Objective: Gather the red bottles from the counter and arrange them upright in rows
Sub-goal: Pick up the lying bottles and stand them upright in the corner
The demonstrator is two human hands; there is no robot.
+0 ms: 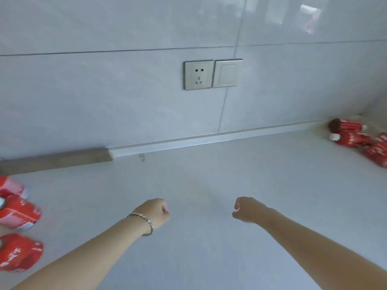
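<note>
Both hands are held above the pale counter [199, 174], below the wall socket [198, 74]. The left hand [156, 212] is loosely curled, nothing gripped; a bracelet [144, 222] is worn at its wrist. The right hand [248, 209] is half-curled and empty. Red bottles [354, 138] are seen lying far right of the socket; more red bottles [18, 212] are noted far left, orientation unclear.
</note>
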